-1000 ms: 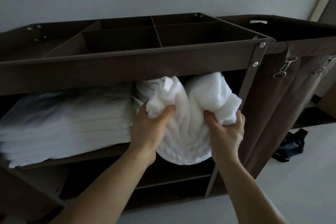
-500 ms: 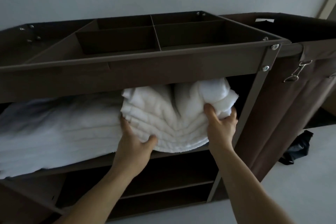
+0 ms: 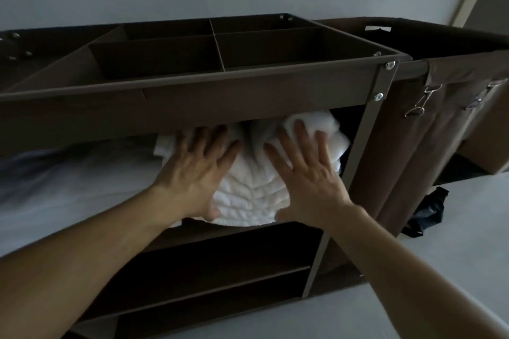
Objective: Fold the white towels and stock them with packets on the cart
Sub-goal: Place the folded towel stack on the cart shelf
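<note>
A stack of folded white towels (image 3: 252,195) sits on the upper shelf of the dark brown cart (image 3: 248,107), at the shelf's right end. My left hand (image 3: 192,173) lies flat with spread fingers against the stack's left front. My right hand (image 3: 308,173) presses flat against its right front. Both palms push on the towel edges; no finger curls round them. A longer pile of white linen (image 3: 77,187) fills the shelf to the left, blurred. No packets are visible.
The cart's top tray (image 3: 214,49) is split into several compartments. Lower shelves (image 3: 214,278) show dark below. A brown fabric laundry bag (image 3: 429,146) with metal clips hangs at the right. A dark cloth (image 3: 427,212) lies on the pale floor beside it.
Both hands let go of the towel bundle they gripped and now press flat against it. The bundle went further into the shelf and sits lower and more compact.
</note>
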A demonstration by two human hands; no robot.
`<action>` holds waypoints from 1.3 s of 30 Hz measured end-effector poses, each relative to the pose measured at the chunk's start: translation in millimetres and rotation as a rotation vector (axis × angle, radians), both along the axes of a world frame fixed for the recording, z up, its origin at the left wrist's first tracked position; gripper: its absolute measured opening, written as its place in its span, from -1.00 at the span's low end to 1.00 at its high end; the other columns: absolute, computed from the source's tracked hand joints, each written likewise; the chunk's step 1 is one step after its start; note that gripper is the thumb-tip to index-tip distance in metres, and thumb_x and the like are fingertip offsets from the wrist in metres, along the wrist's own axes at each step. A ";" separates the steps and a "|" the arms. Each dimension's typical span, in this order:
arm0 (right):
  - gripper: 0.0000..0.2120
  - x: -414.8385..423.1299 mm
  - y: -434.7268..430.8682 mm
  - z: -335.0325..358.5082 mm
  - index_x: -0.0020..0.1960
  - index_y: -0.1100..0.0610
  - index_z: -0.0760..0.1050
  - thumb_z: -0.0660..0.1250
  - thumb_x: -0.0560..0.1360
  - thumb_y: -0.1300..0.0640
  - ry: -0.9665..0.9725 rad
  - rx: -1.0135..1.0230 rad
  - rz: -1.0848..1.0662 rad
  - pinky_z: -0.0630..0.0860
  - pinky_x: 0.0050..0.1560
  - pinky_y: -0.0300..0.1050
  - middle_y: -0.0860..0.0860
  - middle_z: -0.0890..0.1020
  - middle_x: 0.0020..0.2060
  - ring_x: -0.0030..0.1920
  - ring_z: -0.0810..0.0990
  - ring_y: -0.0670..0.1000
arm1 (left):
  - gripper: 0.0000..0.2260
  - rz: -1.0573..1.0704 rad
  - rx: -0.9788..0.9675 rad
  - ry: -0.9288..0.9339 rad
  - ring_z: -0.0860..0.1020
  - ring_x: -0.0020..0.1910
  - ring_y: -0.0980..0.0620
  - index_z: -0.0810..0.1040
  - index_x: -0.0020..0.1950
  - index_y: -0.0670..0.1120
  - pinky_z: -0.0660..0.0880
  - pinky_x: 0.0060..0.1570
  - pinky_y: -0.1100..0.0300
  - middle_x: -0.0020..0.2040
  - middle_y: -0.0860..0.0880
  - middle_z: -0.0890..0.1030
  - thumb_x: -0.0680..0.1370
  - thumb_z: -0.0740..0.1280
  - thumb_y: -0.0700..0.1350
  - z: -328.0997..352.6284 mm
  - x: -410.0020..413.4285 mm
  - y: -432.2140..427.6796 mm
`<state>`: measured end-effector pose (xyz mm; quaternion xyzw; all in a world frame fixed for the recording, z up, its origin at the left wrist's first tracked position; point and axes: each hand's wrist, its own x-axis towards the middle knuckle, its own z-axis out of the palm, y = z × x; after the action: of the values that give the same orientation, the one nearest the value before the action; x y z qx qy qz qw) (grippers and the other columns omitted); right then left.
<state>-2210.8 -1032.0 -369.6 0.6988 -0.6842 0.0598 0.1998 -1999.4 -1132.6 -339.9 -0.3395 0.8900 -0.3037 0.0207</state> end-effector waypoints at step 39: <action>-0.22 -15.6 -54.4 26.9 0.30 0.08 0.52 -0.22 0.48 -0.35 -0.044 -0.111 -0.146 0.23 0.39 0.07 0.11 0.49 0.32 0.34 0.39 0.16 | -0.64 0.044 0.027 0.509 0.58 0.08 -0.14 0.62 0.06 -0.09 0.43 -0.02 0.11 0.12 -0.14 0.63 0.61 0.12 0.09 11.9 -17.0 -41.2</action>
<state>-2226.4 -1086.4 -342.7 0.6335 -0.7331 0.0983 0.2271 -2016.4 -1173.8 -328.1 -0.4239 0.8630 -0.1959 -0.1926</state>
